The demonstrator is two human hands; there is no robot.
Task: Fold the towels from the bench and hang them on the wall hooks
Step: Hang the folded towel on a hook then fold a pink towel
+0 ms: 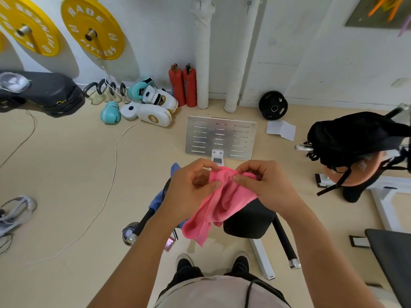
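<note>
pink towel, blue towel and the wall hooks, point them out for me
pink towel [219, 205], head view, on its hanging middle fold below both hands
blue towel [156, 200], head view, on the part showing left of the left forearm
wall hooks [200, 2], head view, on the left hook

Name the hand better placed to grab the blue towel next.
Left, probably. The left hand sits right beside the blue towel; the right hand pinches the pink towel farther away.

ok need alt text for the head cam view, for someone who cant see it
A person's left hand and right hand pinch the top edge of a pink towel that hangs above a black bench. A blue towel lies on the bench behind the left hand; two red fire extinguishers stand at the wall.
</note>
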